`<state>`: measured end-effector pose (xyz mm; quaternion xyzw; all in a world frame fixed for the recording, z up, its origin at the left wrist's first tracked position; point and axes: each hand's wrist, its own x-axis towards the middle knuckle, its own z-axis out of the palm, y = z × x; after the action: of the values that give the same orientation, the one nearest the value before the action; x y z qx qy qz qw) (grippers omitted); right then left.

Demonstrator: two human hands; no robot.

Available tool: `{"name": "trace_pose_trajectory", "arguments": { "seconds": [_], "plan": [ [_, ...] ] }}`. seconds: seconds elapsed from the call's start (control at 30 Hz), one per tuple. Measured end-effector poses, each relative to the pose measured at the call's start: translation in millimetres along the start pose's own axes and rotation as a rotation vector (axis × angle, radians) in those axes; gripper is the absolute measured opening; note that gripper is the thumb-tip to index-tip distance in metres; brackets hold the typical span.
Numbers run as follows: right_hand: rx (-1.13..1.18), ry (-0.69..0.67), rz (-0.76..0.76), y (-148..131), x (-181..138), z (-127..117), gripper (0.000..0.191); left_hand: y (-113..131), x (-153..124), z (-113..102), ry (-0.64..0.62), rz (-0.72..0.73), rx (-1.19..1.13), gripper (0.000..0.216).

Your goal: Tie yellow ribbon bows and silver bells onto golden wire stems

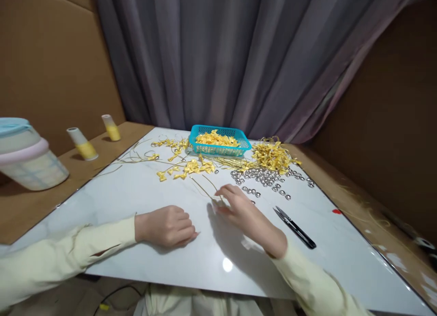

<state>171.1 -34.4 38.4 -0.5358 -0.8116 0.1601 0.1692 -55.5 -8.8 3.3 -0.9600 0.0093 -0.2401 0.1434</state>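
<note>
My right hand (237,208) is over the middle of the white tabletop, its thumb and fingers closing around a thin gold cord (201,186). Two strands of that cord reach away from my fingertips toward the yellow ribbon bows (191,167). Curled into a loose fist, my left hand (168,226) rests on the table to the left; its palm side is hidden, so I cannot see what it holds, if anything. Several silver beads (262,175) lie scattered beyond my right hand. Black thread snips (295,228) lie to its right with the blades pointing away.
At the back stands a blue basket (220,150) of yellow bows. A heap of bows with cords (273,155) lies beside it. Left, on a brown surface, are two yellow thread spools (82,144) and a lidded bucket (34,170). A grey curtain (211,56) hangs behind.
</note>
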Motion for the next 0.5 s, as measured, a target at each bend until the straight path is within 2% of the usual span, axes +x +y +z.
{"name": "trace_pose_trajectory", "arguments": {
  "seconds": [0.07, 0.17, 0.27, 0.33, 0.4, 0.5],
  "plan": [
    [-0.109, -0.115, 0.078, 1.1, 30.2, 8.2, 0.017, -2.0, -2.3, 1.7, -0.005, -0.057, -0.002, 0.031],
    [-0.115, -0.168, 0.151, 9.9, 56.5, 17.0, 0.016, -6.4, -7.1, 2.9, -0.029, -0.098, -0.036, 0.031],
    [-0.056, -0.202, 0.188, 15.7, 60.0, 18.2, 0.007, -9.0, -9.2, 1.9, -0.071, -0.141, -0.106, 0.032],
    [0.003, -0.223, 0.199, 16.0, 56.8, 16.7, 0.012, -8.9, -7.9, 0.1, -0.124, -0.216, -0.213, 0.032],
    [0.067, -0.232, 0.201, 15.2, 53.7, 14.9, 0.013, -7.2, -4.3, -2.1, -0.167, -0.379, -0.410, 0.032],
    [0.163, -0.219, 0.199, 15.9, 51.9, 11.7, 0.012, -2.5, 3.8, -5.7, -0.189, -0.803, -0.921, 0.036]
  ]
}}
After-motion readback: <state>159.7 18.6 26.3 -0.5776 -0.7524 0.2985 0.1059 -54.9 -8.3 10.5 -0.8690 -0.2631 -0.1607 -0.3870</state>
